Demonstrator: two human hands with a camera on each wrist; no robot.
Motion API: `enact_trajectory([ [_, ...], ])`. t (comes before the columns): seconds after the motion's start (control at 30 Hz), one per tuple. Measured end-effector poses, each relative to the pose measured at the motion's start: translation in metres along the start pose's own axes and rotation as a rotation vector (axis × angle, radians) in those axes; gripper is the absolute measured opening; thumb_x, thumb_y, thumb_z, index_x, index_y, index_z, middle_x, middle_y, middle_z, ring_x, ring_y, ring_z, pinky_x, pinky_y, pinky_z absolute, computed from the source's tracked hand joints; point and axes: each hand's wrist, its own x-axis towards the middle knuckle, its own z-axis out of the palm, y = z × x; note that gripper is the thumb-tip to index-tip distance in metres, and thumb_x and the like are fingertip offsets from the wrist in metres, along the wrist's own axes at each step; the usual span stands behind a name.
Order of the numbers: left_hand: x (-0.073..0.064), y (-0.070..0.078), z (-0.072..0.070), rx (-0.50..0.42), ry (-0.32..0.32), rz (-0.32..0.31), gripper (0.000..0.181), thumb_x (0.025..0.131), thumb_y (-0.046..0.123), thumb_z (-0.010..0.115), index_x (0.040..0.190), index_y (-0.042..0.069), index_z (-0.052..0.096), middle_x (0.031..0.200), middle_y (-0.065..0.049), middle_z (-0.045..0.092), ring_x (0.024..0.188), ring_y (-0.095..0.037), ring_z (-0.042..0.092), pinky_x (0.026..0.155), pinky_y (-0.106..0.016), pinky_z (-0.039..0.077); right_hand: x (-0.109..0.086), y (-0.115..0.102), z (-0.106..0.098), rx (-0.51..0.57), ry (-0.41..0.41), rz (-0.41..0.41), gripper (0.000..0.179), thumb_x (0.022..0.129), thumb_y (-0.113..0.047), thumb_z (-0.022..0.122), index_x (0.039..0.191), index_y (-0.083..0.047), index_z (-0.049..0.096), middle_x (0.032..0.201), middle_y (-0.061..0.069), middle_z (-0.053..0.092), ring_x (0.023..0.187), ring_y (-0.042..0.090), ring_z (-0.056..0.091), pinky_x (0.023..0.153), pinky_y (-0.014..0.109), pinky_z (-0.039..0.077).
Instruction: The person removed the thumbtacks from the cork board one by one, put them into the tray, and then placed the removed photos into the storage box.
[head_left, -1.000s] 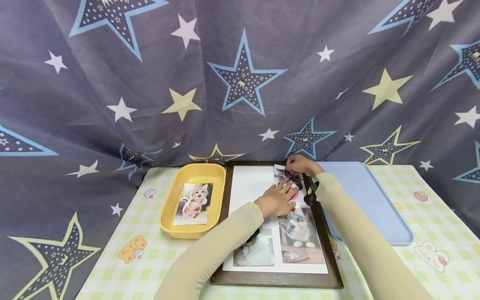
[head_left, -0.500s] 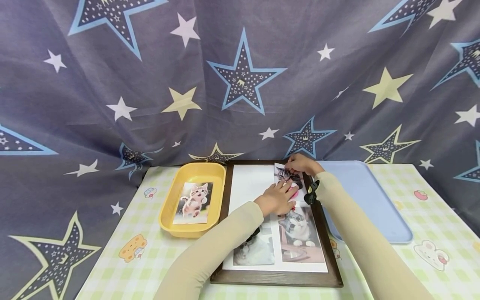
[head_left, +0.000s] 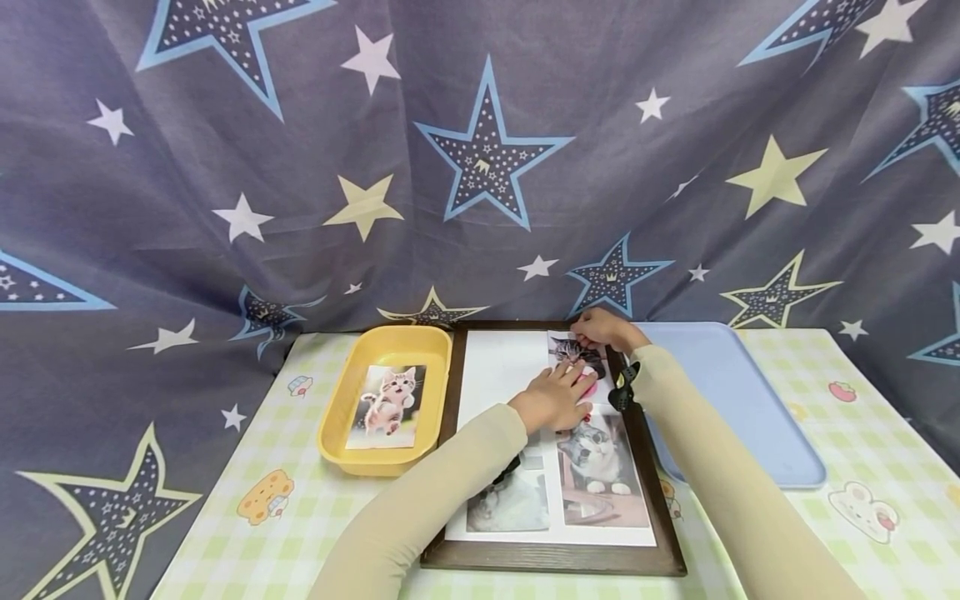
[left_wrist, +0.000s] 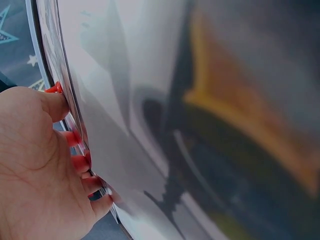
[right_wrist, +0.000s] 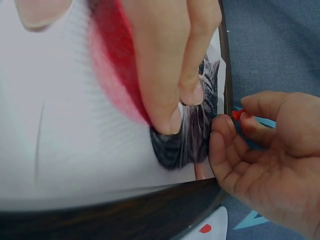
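Observation:
My left hand [head_left: 552, 400] lies with fingers spread on a photo of a tabby cat [head_left: 579, 352], pressing it against a white board in a dark brown frame [head_left: 555, 557]. Pinched between thumb and finger of my right hand [head_left: 606, 328] is a red push pin [right_wrist: 237, 114], right at the photo's top edge in the right wrist view. Whether its tip is in the board cannot be seen. Another red push pin [left_wrist: 57, 88] shows by my left thumb. Below, a photo of a grey-and-white cat [head_left: 600, 475] and a pale photo [head_left: 510, 504] lie on the board.
To the left stands a yellow tray [head_left: 333, 417] holding a kitten photo [head_left: 387, 407]. A light blue tray [head_left: 738, 408] lies right of the frame, partly under the right sleeve. The checked tablecloth [head_left: 225, 546] runs back to a star-patterned curtain [head_left: 300, 167].

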Motion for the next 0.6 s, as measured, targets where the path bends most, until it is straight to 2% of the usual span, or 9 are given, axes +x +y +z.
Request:
enact_trajectory([
  [0.33,0.0014,0.0001,0.0025,0.015,-0.007,-0.007,0.059,0.111,0.047,0.026,0.166,0.03,0.011,0.174,0.002,0.004,0.161,-0.02,0.004,0.13,-0.037,0.016,-0.0047,-0.0029,0.0024,0.001,0.001,0.005,0.027,0.106,-0.015,0.046,0.09,0.002,0.059,0.077,0.004,0.057,0.072,0.016,0.053,0.07,0.029,0.048],
  [0.6,0.0018,-0.0008,0.0021,0.005,-0.022,-0.009,0.06,0.111,0.048,0.025,0.166,0.03,0.01,0.174,0.002,0.002,0.161,-0.02,0.001,0.13,-0.038,0.014,-0.0069,-0.0021,0.0036,0.061,0.034,0.0,0.024,0.105,-0.012,0.047,0.104,0.009,0.059,0.086,0.009,0.06,0.08,0.019,0.059,0.077,0.033,0.054],
])
